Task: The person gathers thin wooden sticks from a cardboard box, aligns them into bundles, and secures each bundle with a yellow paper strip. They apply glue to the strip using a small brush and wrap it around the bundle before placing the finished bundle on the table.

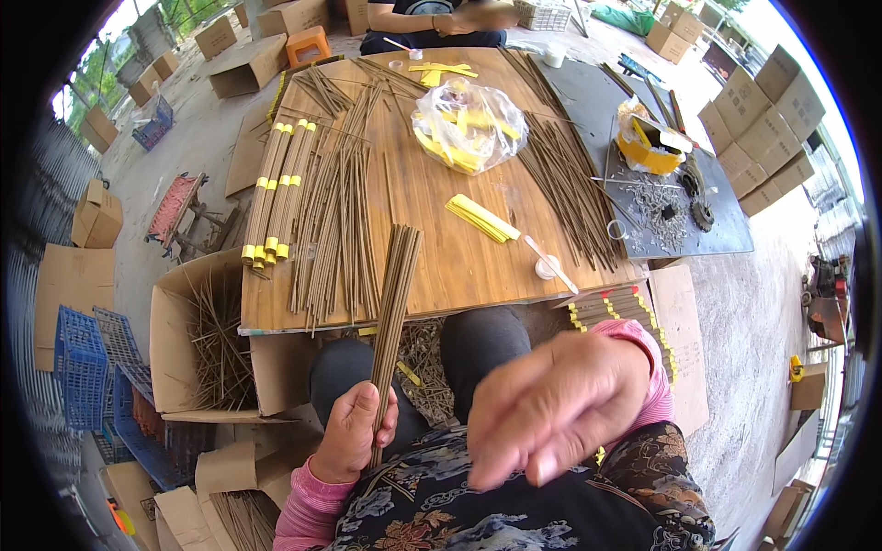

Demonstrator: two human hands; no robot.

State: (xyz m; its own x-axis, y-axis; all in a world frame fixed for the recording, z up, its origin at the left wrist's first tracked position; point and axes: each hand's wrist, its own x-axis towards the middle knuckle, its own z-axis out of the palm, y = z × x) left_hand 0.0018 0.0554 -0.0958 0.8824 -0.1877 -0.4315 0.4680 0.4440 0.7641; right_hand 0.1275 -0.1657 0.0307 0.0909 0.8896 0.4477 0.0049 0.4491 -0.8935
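Stick bundle (395, 303) in curled left hand (351, 432), loosely extended right hand (562, 397) empty, printed cartons (768, 130) beyond

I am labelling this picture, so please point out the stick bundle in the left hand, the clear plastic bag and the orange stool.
Stick bundle (396, 303), head view: middle of its exposed length.
Clear plastic bag (469, 127), head view: its crumpled film.
Orange stool (309, 45), head view: its visible side.
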